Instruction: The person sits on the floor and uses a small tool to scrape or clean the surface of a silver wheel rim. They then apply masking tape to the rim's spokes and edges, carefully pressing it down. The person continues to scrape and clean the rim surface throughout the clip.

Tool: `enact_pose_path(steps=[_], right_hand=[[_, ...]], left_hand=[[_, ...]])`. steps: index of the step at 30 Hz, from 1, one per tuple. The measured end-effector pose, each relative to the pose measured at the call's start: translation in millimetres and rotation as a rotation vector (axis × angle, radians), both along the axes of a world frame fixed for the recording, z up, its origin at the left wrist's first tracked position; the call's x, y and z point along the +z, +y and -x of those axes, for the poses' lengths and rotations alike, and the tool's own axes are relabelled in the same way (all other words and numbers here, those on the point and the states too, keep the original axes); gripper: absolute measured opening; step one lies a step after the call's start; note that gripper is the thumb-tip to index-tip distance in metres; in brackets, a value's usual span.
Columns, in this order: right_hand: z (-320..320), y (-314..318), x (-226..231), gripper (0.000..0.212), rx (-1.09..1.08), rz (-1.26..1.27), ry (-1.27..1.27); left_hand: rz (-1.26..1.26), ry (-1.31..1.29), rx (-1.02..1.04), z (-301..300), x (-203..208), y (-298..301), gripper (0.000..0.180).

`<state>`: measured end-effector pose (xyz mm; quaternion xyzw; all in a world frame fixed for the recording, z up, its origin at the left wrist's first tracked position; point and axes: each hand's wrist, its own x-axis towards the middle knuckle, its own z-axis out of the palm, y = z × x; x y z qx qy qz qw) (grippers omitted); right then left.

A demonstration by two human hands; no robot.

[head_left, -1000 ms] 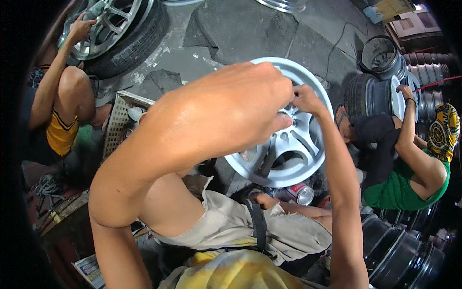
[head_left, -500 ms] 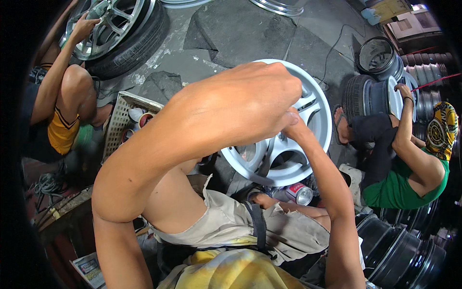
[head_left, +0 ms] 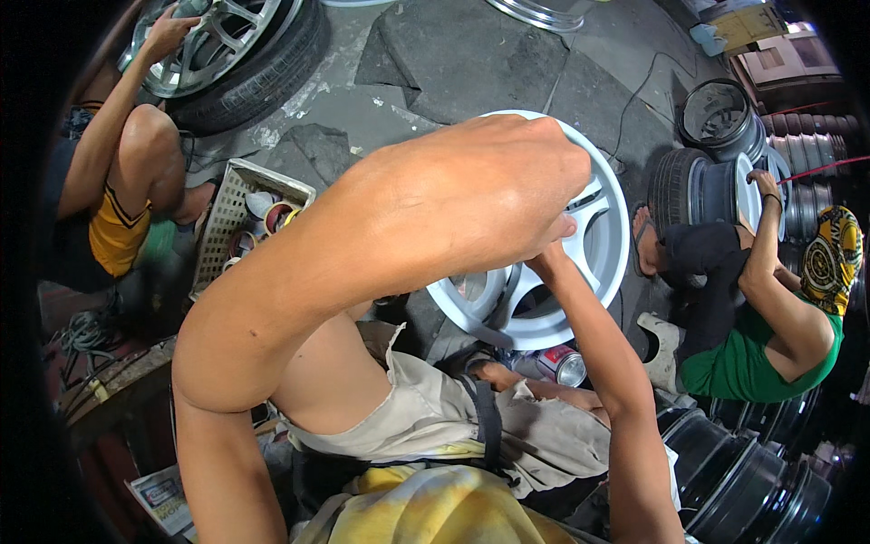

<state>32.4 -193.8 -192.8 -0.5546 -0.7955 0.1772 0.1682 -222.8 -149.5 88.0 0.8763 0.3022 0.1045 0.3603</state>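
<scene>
A pale blue-white spoked wheel rim [head_left: 473,323] sits in front of me, tilted up toward me. My left hand [head_left: 521,186] is over it, back of the hand up, fingers curled down and out of sight. Only its thumb tip shows at the right side. Whatever it grips is hidden beneath it. My right hand [head_left: 549,257] comes up from below and meets the left one, which covers its fingers. I cannot see what the right hand holds or touches. Below the rim, beside my foot, lies a metal can [head_left: 564,364].
A cream plastic basket [head_left: 217,222] with tape rolls stands left. A person [head_left: 136,172] at far left handles a tyred wheel [head_left: 258,95]. Another person in green [head_left: 761,354] holds a rim [head_left: 745,186] at right. Black rims [head_left: 734,471] are stacked lower right.
My left hand has shifted a little to the right across the rim, its thumb tip moving along with it. The right hand stays tucked beneath. The whole view has shifted slightly.
</scene>
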Motion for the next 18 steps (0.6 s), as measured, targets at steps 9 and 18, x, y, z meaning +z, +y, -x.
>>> enact_pose_path(steps=[9,18], right_hand=[[0.5,9.2,-16.9,0.021,-0.021,0.249,-0.032],[4.7,17.3,-24.9,0.020,-0.009,0.215,-0.110]], left_hand=[[-0.110,-0.052,-0.008,-4.8,-30.2,-0.2,0.031],[-0.078,-0.169,-0.028,4.3,-9.1,-3.3,0.030]])
